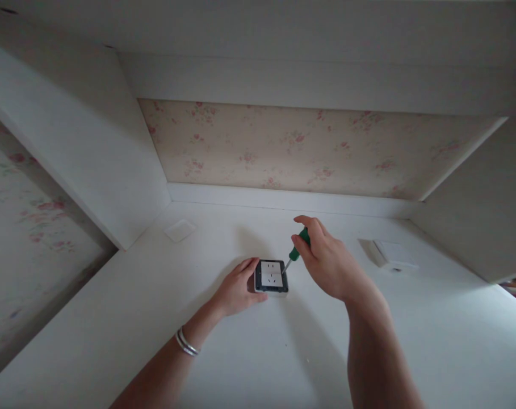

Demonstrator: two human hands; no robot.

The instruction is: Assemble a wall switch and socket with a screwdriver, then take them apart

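Observation:
A wall socket (272,276) with a white face and a dark frame sits on a white box on the white surface. My left hand (239,288) grips the socket's left side, fingers at the top edge and thumb along the bottom edge. In my right hand (326,255) is a screwdriver (299,245) with a green handle, held at a slant. Its metal shaft points down and left, and the tip meets the right side of the socket's frame. The exact spot under the tip is too small to make out.
A flat white cover plate (180,230) lies to the left on the white desktop (240,363). At the right stands a white box (394,254). White panels (91,136) rise at both sides, with floral wallpaper (283,149) behind and a white shelf overhead.

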